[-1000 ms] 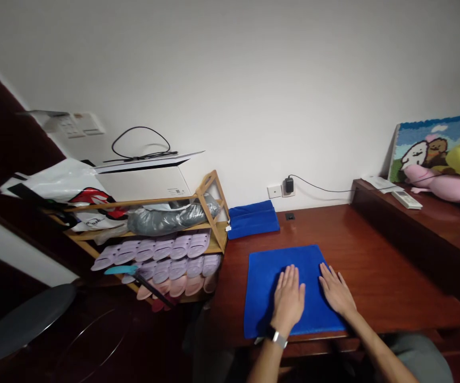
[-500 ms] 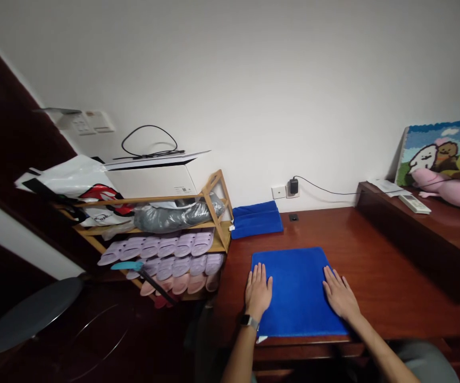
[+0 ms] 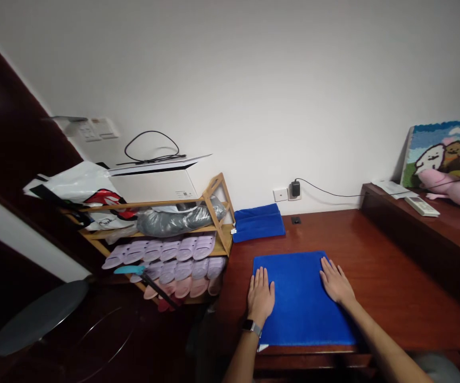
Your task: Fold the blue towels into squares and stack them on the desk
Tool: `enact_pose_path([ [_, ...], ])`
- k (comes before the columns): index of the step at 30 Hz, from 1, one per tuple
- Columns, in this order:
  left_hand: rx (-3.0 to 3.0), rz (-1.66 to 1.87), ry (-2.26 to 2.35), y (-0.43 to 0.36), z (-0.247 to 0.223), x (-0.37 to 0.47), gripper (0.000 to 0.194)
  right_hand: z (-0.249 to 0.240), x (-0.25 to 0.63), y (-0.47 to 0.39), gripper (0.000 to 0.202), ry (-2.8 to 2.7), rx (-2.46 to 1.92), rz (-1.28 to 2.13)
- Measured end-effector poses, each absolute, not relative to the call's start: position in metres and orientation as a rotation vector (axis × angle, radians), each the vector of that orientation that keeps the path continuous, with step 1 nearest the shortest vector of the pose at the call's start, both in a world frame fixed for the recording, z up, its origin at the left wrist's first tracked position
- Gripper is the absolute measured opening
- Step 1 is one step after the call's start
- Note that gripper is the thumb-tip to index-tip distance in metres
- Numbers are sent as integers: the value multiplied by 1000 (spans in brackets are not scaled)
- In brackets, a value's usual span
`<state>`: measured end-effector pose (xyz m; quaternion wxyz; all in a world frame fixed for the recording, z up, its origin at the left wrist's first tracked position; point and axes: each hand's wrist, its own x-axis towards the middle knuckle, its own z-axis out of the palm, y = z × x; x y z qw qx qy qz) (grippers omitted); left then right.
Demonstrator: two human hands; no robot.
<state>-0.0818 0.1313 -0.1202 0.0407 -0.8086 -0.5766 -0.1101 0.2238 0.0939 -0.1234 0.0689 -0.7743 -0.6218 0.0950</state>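
A blue cloth (image 3: 299, 303) lies spread flat near the front edge of the brown desk (image 3: 389, 271), a white tag at its lower left corner. My left hand (image 3: 260, 297) rests flat over the cloth's left edge, fingers stretched out, with a watch on the wrist. On the upper right edge of the cloth lies my right hand (image 3: 336, 282), palm down and fingers extended. Neither hand grips anything. A second blue cloth (image 3: 258, 222), folded, sits at the back left of the desk.
Left of the desk stands a wooden rack (image 3: 222, 213) with slippers (image 3: 169, 251), bags and a white box (image 3: 153, 186). A charger (image 3: 295, 188) is plugged into the wall. A raised shelf at right holds a remote (image 3: 421, 206) and a pink plush toy (image 3: 457, 191).
My right hand has moved slightly up along the cloth's right edge. My left hand stays on the left edge. The camera view has shifted a little.
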Motion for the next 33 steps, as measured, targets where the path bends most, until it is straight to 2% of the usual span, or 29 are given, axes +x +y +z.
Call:
enact_pose_path([
  [6, -2748, -495, -1450, 120, -102, 15, 60, -125, 225, 95, 70, -1863, -2326, 309],
  [10, -2915, -437, -1422, 119, -107, 70, 64, -126, 227, 95, 70, -1871, -2331, 322],
  [13, -2879, -382, -1549, 132, -115, 50, 64, -126, 227, 95, 71, -1873, -2334, 323],
  [17, -2628, -284, -1823, 158, -117, -32, 61, -126, 226, 95, 72, -1859, -2328, 322],
  [21, -2470, -286, -1895, 171, -120, -85, 61, -126, 227, 94, 71, -1868, -2353, 328],
  [28, -2399, -410, -1892, 168, -131, -79, 61, -118, 229, 119, 70, -1865, -2370, 279],
  [33, -2419, -355, -1868, 169, -127, -86, 61, -122, 229, 132, 71, -1823, -2400, 276],
])
